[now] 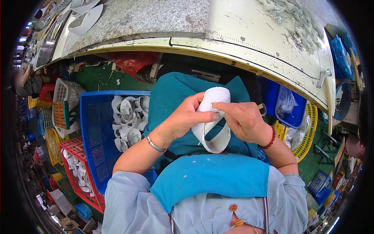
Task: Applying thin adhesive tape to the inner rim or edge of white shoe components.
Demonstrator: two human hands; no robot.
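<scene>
Over my lap I hold a white shoe upper (pixel 217 95), its rounded end up and its open, strap-like end hanging toward me. My left hand (pixel 191 115) is closed around its left side, the thumb lying across the front. My right hand (pixel 243 119) pinches at the upper's right edge, index finger on the white surface. Beside the back of that hand sticks out a small metal loop (pixel 263 109); what it belongs to is hidden. Beneath the upper, a teal apron (pixel 167 91) covers my lap.
A worktable (pixel 187 43) with a grey slab (pixel 148 19) stands ahead. At my left are a blue crate (pixel 93 128) of white uppers (pixel 130 121) and a red crate (pixel 74 146). A blue bin (pixel 290 105) and yellow basket (pixel 309 134) stand at right.
</scene>
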